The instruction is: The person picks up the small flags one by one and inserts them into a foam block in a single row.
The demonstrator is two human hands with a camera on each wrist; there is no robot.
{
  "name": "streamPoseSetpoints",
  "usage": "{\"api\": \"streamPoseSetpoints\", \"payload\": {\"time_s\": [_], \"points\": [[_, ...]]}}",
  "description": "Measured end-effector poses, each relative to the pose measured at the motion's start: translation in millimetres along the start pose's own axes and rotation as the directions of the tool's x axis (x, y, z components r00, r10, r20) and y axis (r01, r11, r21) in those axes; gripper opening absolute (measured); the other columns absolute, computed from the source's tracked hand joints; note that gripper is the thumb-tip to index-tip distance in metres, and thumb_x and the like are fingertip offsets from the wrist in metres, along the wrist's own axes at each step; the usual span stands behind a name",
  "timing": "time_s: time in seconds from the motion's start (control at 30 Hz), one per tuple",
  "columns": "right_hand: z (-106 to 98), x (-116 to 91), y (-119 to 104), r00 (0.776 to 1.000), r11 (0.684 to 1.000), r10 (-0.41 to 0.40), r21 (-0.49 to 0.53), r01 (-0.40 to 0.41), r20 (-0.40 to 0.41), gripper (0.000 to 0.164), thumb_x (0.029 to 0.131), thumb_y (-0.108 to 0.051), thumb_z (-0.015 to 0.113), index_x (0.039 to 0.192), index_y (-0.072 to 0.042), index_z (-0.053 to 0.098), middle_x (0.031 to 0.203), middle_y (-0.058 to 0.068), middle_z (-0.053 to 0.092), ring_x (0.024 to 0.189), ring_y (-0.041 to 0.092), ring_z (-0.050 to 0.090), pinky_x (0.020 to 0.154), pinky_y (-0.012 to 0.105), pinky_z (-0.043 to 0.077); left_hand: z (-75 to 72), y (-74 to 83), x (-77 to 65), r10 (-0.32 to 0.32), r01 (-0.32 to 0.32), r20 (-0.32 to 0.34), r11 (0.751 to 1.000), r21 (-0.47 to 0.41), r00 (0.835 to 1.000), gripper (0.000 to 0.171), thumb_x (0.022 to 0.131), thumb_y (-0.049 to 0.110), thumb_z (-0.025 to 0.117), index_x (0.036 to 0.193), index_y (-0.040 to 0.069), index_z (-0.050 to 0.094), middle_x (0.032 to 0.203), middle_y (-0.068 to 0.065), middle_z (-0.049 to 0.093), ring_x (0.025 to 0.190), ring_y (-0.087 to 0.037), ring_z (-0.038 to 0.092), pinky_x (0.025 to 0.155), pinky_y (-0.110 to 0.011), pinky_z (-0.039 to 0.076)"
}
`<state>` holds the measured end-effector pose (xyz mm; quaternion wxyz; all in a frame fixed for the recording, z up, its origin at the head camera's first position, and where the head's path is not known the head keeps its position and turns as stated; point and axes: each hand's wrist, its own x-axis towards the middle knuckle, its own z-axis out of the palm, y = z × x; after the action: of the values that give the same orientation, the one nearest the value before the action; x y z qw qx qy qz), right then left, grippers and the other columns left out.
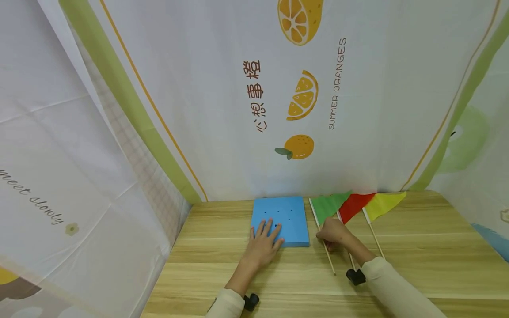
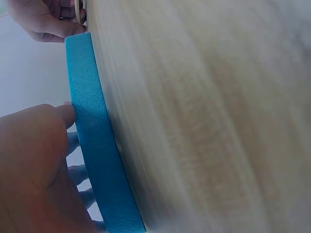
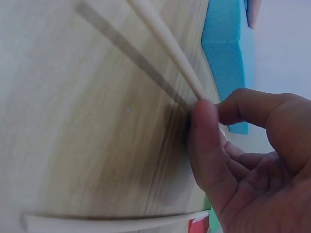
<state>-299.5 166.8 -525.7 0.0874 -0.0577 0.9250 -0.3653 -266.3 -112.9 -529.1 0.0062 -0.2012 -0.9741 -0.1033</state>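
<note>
A blue foam block (image 1: 292,229) with several small holes in its top lies on the wooden table. My left hand (image 1: 261,248) rests on its near left part, fingers spread straight; the left wrist view shows them along the block's edge (image 2: 95,111). Right of the block, my right hand (image 1: 334,232) pinches the wooden stick of the green flag (image 1: 326,206) between thumb and forefinger. The right wrist view shows that stick (image 3: 170,46) slanting above the table, its shadow beside it. The red flag (image 1: 354,206) lies just right of it, its stick partly hidden by my right hand.
A yellow flag (image 1: 383,205) lies farther right on the wooden table (image 1: 421,247). A white curtain (image 1: 222,145) printed with oranges hangs along the table's back edge, and another printed cloth (image 1: 79,145) hangs at the left. Each wrist wears a small black camera mount (image 1: 355,277).
</note>
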Motion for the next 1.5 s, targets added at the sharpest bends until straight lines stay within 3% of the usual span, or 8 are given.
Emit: {"api": "streamPoseSetpoints", "payload": {"time_s": [0.3, 0.5, 0.83, 1.03, 1.27, 1.5], "points": [[-7.5, -6.2, -6.9, 0.998, 0.996, -0.052, 0.067, 0.055, -0.045, 0.037, 0.085, 0.0, 0.065, 0.054, -0.013, 0.051, 0.048, 0.0, 0.053, 0.041, 0.012, 0.057, 0.043, 0.022, 0.046, 2.3, -1.8, -2.1, 0.001, -0.001, 0.002, 1.0, -0.012, 1.0, 0.059, 0.114, 0.051, 0.041, 0.168, 0.025, 0.039, 0.177, -0.012, 0.027, 0.164, -0.038, 0.023, 0.13, -0.069, 0.021], [-18.2, -9.3, -18.2, 0.998, 0.992, -0.041, 0.122, 0.045, -0.038, 0.022, 0.094, -0.002, 0.067, 0.074, -0.004, 0.057, 0.065, 0.011, 0.063, 0.05, 0.017, 0.067, 0.053, 0.034, 0.063, 4.3, -3.1, -1.7, 0.0, 0.0, 0.0, 1.0, -0.009, 1.0, 0.06, 0.114, 0.051, 0.042, 0.167, 0.024, 0.039, 0.177, -0.012, 0.028, 0.164, -0.039, 0.024, 0.129, -0.07, 0.022], [-31.2, -9.6, -36.0, 0.993, 0.978, -0.069, 0.19, 0.086, -0.093, 0.02, 0.096, -0.001, 0.067, 0.078, -0.001, 0.059, 0.07, 0.013, 0.068, 0.057, 0.019, 0.07, 0.059, 0.039, 0.066, 1.9, -2.5, -2.8, 0.001, -0.001, -0.005, 1.0, -0.018, 1.0, 0.059, 0.114, 0.05, 0.043, 0.167, 0.023, 0.04, 0.176, -0.013, 0.029, 0.164, -0.039, 0.025, 0.129, -0.07, 0.022], [-35.8, -6.7, -43.4, 0.984, 0.964, -0.12, 0.222, 0.147, -0.134, 0.014, 0.096, 0.001, 0.065, 0.083, -0.001, 0.059, 0.074, 0.017, 0.069, 0.061, 0.021, 0.071, 0.064, 0.043, 0.067, 2.0, -2.6, -2.0, 0.001, -0.001, -0.005, 1.0, -0.016, 1.0, 0.059, 0.114, 0.05, 0.043, 0.167, 0.023, 0.041, 0.176, -0.013, 0.029, 0.164, -0.039, 0.024, 0.129, -0.071, 0.022], [-37.7, 0.7, -53.1, 0.961, 0.945, -0.189, 0.228, 0.233, -0.201, 0.013, 0.097, -0.002, 0.067, 0.086, -0.002, 0.061, 0.074, 0.014, 0.07, 0.061, 0.018, 0.071, 0.062, 0.033, 0.066, 4.5, -3.3, 1.0, 0.002, -0.002, 0.003, 1.0, -0.019, 1.0, 0.06, 0.114, 0.051, 0.041, 0.168, 0.024, 0.038, 0.177, -0.013, 0.026, 0.165, -0.039, 0.021, 0.129, -0.072, 0.02], [-38.9, 6.8, -73.5, 0.948, 0.932, -0.206, 0.246, 0.266, -0.244, 0.009, 0.099, -0.005, 0.07, 0.094, -0.001, 0.064, 0.084, 0.016, 0.071, 0.07, 0.025, 0.076, 0.069, 0.039, 0.068, 4.5, -3.3, 1.5, -0.002, 0.002, 0.003, 1.0, -0.026, 1.0, 0.06, 0.114, 0.052, 0.041, 0.168, 0.025, 0.039, 0.177, -0.013, 0.026, 0.165, -0.04, 0.021, 0.129, -0.072, 0.019]]}}
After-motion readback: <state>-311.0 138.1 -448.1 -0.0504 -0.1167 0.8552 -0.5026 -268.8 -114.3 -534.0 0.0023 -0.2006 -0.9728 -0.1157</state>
